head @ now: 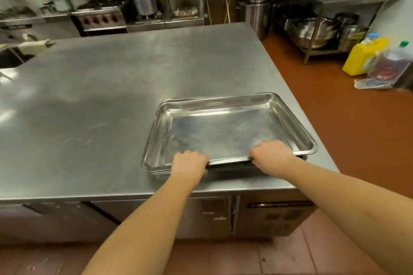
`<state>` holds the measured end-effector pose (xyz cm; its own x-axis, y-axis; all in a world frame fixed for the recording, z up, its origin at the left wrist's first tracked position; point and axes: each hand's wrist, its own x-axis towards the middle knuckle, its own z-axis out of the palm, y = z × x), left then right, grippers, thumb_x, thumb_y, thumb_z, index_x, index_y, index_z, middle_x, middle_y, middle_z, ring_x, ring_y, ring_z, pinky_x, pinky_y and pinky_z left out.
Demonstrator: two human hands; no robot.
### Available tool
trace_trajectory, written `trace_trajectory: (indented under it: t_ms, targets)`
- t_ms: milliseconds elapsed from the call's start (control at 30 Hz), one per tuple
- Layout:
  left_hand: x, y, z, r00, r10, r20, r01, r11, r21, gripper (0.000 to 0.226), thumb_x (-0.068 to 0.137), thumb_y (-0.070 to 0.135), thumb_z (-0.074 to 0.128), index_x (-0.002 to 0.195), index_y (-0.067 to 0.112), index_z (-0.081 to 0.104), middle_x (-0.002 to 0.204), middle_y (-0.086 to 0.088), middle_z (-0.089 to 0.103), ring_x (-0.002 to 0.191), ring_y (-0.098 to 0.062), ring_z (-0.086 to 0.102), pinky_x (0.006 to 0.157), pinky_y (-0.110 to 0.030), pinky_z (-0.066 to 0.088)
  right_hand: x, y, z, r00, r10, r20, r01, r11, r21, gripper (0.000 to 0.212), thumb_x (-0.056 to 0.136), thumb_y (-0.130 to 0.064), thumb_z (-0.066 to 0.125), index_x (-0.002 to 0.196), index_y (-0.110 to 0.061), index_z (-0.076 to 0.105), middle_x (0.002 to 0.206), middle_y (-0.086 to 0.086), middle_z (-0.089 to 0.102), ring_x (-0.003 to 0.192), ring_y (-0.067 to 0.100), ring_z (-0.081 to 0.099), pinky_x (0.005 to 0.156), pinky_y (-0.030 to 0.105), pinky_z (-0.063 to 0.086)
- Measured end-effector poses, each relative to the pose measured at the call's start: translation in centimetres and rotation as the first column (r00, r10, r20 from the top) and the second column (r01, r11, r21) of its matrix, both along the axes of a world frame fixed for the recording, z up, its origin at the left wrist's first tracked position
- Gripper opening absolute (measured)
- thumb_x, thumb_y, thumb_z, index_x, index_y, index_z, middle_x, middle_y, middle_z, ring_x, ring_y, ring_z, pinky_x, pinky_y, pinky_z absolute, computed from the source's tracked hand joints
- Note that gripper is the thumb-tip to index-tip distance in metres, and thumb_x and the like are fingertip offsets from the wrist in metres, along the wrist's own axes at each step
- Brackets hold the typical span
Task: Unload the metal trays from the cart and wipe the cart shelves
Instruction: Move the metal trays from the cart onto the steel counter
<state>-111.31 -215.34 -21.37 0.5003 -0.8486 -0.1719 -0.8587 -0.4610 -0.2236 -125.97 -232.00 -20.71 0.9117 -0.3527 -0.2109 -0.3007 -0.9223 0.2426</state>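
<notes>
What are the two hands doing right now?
Left hand: holding the near edge of the metal tray.
Right hand: holding the same edge.

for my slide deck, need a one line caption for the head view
Left hand and right hand grip the near rim of a metal tray on a steel counter.

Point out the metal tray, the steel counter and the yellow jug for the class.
metal tray [220,128], head view, on its bare floor.
steel counter [100,96], head view, on its bare top.
yellow jug [357,57], head view, on its front face.
</notes>
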Motion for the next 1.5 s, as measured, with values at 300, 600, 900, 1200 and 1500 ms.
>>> trace_trajectory:
  t_ms: [300,600,900,1200,1500]
  targets:
    - [1.6,-0.6,-1.4,0.996,-0.014,-0.084,0.019,0.998,0.059,0.026,0.095,0.037,0.053,0.116,0.026,0.061,0.118,-0.005,0.062,0.111,-0.027,0.058,0.076,-0.032,0.037,0.7,0.3,-2.0,0.999,0.019,-0.047,-0.019,1.000,0.013,0.032,0.098,-0.032,0.041,0.116,-0.017,0.063,0.118,0.006,0.056,0.110,0.027,0.055,0.088,0.034,0.041]
    - [3.7,0.1,-3.8,0.993,-0.109,-0.047,0.109,0.994,0.003,0.022,0.096,0.013,0.047,0.110,0.021,0.061,0.109,-0.006,0.062,0.099,-0.030,0.060,0.069,-0.032,0.035,2.3,0.7,-2.4,0.993,0.021,-0.115,-0.020,1.000,0.010,0.021,0.096,-0.023,0.050,0.107,-0.013,0.065,0.106,0.004,0.059,0.094,0.026,0.062,0.073,0.037,0.048]
    - [5.9,0.3,-4.5,0.996,-0.014,-0.093,0.004,0.995,-0.103,0.029,0.095,0.008,0.043,0.113,0.017,0.063,0.110,-0.009,0.060,0.100,-0.031,0.058,0.070,-0.034,0.038,4.1,2.3,-3.2,0.995,-0.083,-0.058,0.083,0.997,0.005,0.023,0.099,-0.025,0.047,0.109,-0.013,0.065,0.107,0.003,0.057,0.099,0.024,0.058,0.070,0.035,0.044]
    - [3.4,0.4,-4.8,0.993,-0.020,-0.112,0.005,0.992,-0.130,0.025,0.095,0.012,0.048,0.115,0.019,0.061,0.110,-0.007,0.060,0.100,-0.031,0.059,0.068,-0.033,0.037,2.1,2.9,-2.6,0.966,-0.257,0.012,0.258,0.966,-0.018,0.025,0.097,-0.024,0.047,0.114,-0.014,0.062,0.115,0.002,0.054,0.109,0.021,0.052,0.073,0.030,0.037]
    - [1.7,1.5,-4.8,0.996,-0.031,-0.079,0.023,0.995,-0.095,0.023,0.090,0.007,0.054,0.108,0.016,0.065,0.108,-0.006,0.062,0.095,-0.030,0.061,0.065,-0.033,0.037,1.2,4.0,-2.9,0.966,-0.259,-0.007,0.259,0.966,-0.013,0.021,0.089,-0.005,0.052,0.105,-0.012,0.065,0.105,0.003,0.057,0.091,0.022,0.061,0.064,0.029,0.041]
